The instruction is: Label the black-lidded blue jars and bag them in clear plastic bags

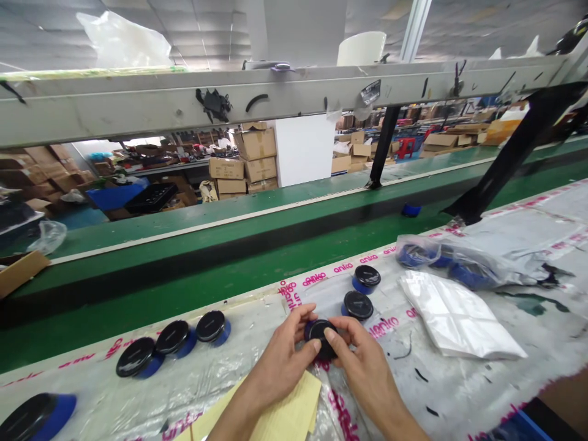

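Between my two hands is a round piece with a glossy black top (323,338), partly covered by my fingers. My left hand (290,343) curls round its left side, thumb on the near edge. From the right my right hand (359,354) grips it, the thumb pressing on the black top. Just behind stand two similar black-topped blue round pieces, one nearer (358,305) and one farther (366,278). Under my left wrist lies a yellow sheet (294,410).
Several more black-topped blue pieces (176,339) stand along the left of the plastic-covered bench (248,373). At right lie white flat bags (462,315) and a clear bag with blue pieces (468,269). Beyond runs a green conveyor (257,263), with a black post (519,153) and an overhead beam (285,92).
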`<move>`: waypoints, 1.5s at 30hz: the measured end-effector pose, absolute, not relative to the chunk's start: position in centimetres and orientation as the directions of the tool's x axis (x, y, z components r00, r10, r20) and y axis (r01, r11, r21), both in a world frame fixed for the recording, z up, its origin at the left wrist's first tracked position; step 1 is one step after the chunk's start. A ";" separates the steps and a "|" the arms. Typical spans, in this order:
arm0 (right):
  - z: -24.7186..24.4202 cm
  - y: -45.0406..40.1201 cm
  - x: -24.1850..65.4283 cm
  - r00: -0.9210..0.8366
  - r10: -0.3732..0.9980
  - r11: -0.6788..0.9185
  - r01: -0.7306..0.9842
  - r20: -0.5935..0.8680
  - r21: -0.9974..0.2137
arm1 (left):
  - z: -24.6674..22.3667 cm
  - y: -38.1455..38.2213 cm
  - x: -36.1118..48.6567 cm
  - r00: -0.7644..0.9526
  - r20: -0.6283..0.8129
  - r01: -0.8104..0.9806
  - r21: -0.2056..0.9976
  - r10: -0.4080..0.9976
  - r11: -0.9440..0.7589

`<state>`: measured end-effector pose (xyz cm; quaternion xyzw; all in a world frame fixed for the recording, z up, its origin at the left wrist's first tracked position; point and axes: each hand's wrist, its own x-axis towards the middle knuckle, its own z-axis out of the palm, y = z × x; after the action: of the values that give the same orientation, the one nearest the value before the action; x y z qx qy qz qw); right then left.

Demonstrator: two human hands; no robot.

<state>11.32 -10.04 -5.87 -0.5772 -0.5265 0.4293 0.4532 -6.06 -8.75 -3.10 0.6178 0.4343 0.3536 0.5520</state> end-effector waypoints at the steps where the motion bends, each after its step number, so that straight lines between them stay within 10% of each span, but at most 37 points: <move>1: -6.0 -10.0 11.4 0.077 0.997 -0.037 0.204 -0.022 -0.978 | -3.2 -8.8 -6.1 0.378 -0.048 0.163 0.987 0.924 -0.016; 18: -6.0 -9.4 10.6 0.071 0.985 -0.168 0.131 -0.159 -0.977 | -4.2 -8.4 -5.3 0.316 0.092 0.411 0.884 0.944 -0.224; 24: -5.3 -9.5 10.3 0.147 0.989 -0.069 0.382 -0.013 -0.922 | -4.2 -8.3 -5.2 0.288 0.097 0.478 0.848 0.953 -0.231; 45: -8.5 -11.2 16.3 0.266 0.953 0.045 0.342 0.143 -0.939 | -0.5 -3.1 -1.3 0.232 0.091 0.674 0.703 0.968 -0.227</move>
<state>16.33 -11.23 -8.47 -0.6195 -0.5228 0.3062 0.4992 -1.33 -3.10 -0.47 0.7357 0.5581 0.2692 0.2735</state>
